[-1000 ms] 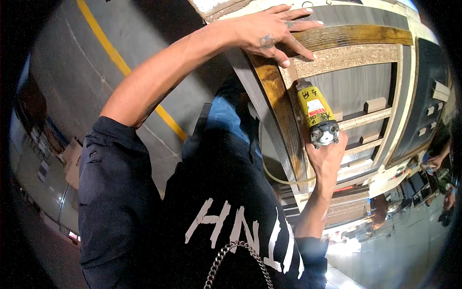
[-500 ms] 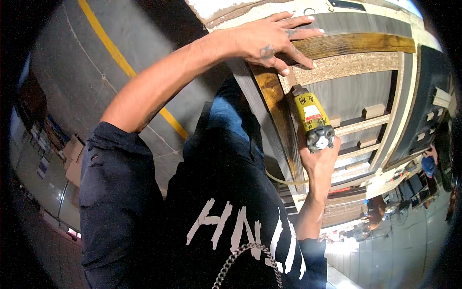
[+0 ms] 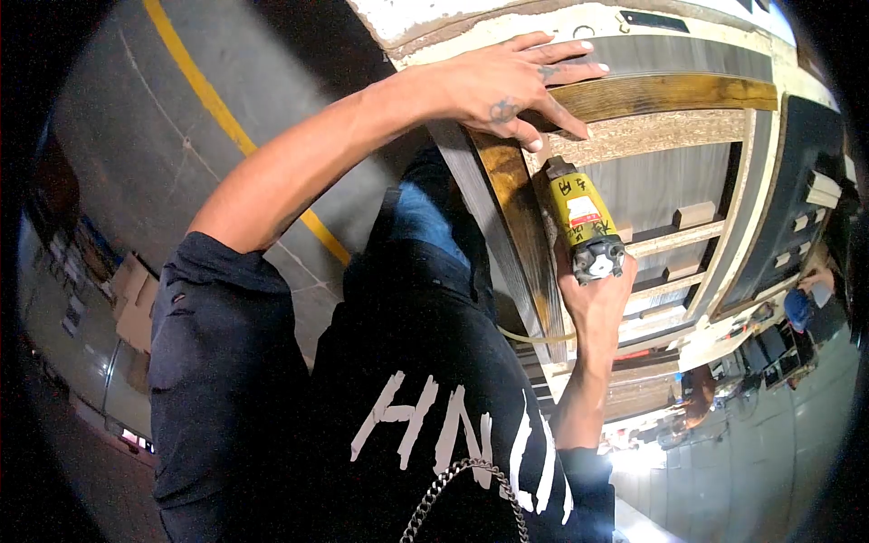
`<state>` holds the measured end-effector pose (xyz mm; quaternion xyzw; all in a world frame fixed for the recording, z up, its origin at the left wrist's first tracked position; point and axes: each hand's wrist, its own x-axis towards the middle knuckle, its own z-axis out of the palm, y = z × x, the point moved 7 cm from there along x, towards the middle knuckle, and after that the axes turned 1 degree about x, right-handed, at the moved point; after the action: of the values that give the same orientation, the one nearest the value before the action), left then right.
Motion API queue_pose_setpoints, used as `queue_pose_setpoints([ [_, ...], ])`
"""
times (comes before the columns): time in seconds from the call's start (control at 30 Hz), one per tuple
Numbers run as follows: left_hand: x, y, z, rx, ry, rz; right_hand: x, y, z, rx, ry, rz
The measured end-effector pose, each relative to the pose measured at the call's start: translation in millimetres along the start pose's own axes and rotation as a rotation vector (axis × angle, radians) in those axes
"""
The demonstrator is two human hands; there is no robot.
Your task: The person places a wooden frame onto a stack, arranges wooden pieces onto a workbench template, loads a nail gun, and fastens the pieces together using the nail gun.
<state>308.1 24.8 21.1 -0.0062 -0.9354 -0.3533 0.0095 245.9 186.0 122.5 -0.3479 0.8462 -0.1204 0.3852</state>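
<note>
My right hand is wrapped around the handle of a yellow nail gun with handwriting on its body. Its dark nose points at the corner of a wooden frame, close to my left thumb; whether it touches the wood is hard to see. My left hand lies spread over that corner, fingers across the brown stained rail. A second stained rail runs down toward me, and a raw chipboard strip lies inside the frame. The gun's grip is mostly hidden by my right hand.
A pale hose curves near my right wrist. Small wood blocks sit on the frame's inner slats. A dark panel with blocks lies further right. Another person's hand shows at far right. Yellow floor line at left.
The nail gun and my right hand have shifted very slightly up and left in view, along with the frame. My left hand stays on the corner.
</note>
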Motion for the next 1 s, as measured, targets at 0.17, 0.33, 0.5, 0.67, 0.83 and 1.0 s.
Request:
queue_pose_setpoints([
  [0.17, 1.7, 3.0, -0.6, -0.018, -0.024, 0.024, 2.3, -0.3, -1.2, -0.082, 0.0, 0.014],
  [0.33, 0.4, 2.0, 1.1, -0.023, -0.014, 0.012, 9.0, -12.3, -3.5, -0.02, -0.033, 0.013],
  [0.5, 0.8, 0.8, -0.2, -0.024, -0.016, -0.015, 11.5, -11.4, 0.4, 0.0, -0.039, 0.054],
  [0.67, 0.0, -0.3, 0.6, -0.045, 0.015, 0.003, 10.9, -6.2, -0.4, -0.064, -0.01, -0.012],
  [0.83, 2.7, 2.6, 3.7, 0.034, -0.05, 0.051, 10.9, -9.1, -0.5, -0.074, -0.024, -0.015],
  [1.0, 5.7, 7.3, -5.7, 0.02, -0.078, 0.057, -31.0, 23.0, -18.1, 0.066, -0.013, 0.153],
])
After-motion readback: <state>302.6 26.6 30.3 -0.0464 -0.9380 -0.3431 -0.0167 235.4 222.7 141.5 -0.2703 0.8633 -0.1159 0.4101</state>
